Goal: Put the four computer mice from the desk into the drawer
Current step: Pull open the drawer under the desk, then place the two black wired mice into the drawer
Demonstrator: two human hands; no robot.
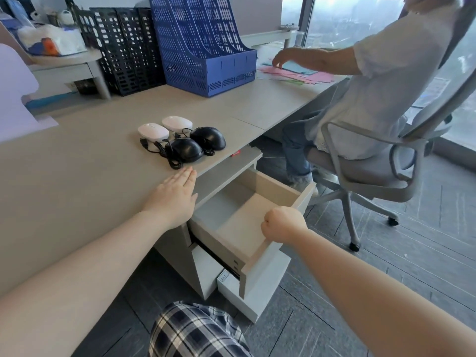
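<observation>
Two white mice [153, 131] [177, 123] and two black corded mice [187, 149] [208, 137] lie in a cluster on the beige desk [77, 171], near its front edge. My left hand [173, 197] rests flat on the desk edge, fingers together, just short of the nearer black mouse and holding nothing. The drawer [239, 222] under the desk stands pulled out and holds nothing. My right hand [282, 224] is closed over the drawer's front edge.
Black [123, 47] and blue [206, 47] file racks stand at the back of the desk. Another person sits on a grey office chair [373, 171] at the right, a hand over coloured papers [296, 73]. A lower drawer [247, 287] juts out slightly below.
</observation>
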